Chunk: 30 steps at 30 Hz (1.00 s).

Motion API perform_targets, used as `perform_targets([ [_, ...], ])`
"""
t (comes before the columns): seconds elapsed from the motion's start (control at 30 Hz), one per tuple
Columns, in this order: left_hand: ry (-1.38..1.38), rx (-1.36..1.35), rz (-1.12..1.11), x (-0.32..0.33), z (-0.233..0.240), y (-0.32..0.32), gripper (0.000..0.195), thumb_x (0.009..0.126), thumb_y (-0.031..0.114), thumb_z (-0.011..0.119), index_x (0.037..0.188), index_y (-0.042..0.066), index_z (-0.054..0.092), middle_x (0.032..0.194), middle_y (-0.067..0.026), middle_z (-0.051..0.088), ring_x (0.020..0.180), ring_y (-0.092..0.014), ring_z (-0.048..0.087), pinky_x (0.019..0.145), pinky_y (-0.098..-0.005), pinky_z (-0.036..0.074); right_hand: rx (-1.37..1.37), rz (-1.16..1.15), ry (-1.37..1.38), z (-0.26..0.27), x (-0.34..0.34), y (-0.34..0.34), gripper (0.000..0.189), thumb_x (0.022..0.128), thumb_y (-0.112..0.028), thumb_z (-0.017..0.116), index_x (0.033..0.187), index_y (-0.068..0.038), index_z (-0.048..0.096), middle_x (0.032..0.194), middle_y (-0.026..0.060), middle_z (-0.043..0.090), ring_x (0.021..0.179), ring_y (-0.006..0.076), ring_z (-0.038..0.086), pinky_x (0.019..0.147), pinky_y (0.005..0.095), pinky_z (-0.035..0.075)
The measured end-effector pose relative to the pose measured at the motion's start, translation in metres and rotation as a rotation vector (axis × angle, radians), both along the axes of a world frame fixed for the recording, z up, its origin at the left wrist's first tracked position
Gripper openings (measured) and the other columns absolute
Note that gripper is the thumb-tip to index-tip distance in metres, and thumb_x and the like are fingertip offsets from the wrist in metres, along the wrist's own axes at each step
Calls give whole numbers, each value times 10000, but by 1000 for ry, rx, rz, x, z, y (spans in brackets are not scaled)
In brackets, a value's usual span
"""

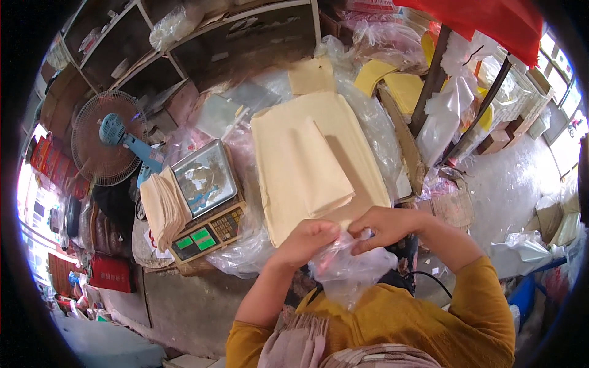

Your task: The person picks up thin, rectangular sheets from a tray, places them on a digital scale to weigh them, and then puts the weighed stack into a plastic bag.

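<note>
A clear plastic bag (349,269) hangs from my two hands, just in front of my body. My left hand (310,237) pinches its upper edge between thumb and fingers. My right hand (384,227) is at the bag's other side, fingers curled, thumb against the film. Beyond my hands lies a large stack of cream-coloured sheets (276,161), with a smaller folded bundle of the same colour (329,170) on top. Left of the stack stands a digital scale with a metal pan (204,179); a thick sheaf of folded cream sheets (163,209) leans at its left edge.
A blue table fan (112,131) stands behind the scale at the left. Plastic film (375,124) and a cardboard edge (405,147) border the stack on the right, near yellow sheets (405,89). Shelves (244,16) rise at the back. A red sheet (497,23) hangs at upper right.
</note>
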<state>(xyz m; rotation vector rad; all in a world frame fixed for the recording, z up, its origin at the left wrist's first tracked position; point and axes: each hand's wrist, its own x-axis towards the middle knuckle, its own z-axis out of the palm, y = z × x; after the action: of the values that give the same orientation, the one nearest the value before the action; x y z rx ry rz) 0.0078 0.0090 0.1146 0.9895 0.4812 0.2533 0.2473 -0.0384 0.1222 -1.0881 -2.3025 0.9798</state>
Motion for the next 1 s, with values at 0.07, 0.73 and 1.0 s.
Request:
perform_targets([
  [0.07,-18,34,-3,-29,-13,16,218,891,201,610,886,-15,588,638,-39,591,515,-117,548,461,-233,425,-622,-50,169,-26,27,7,397,842,-332,659,1056,-3,603,929,81,649,884,185,619,797,300,490],
  [0.73,814,699,566,-2,-185,74,172,749,124,537,794,-18,624,667,-169,634,600,-212,625,537,-346,485,-402,-880,513,-202,20,62,294,888,-255,580,1077,-32,550,954,132,597,918,278,582,810,405,460],
  [1.0,194,-90,798,28,-161,26,204,807,50,507,967,-23,612,835,-124,656,735,-224,640,582,-353,492,-569,-762,824,-187,15,32,410,936,-276,523,1250,-16,478,1098,146,592,945,242,601,777,336,523],
])
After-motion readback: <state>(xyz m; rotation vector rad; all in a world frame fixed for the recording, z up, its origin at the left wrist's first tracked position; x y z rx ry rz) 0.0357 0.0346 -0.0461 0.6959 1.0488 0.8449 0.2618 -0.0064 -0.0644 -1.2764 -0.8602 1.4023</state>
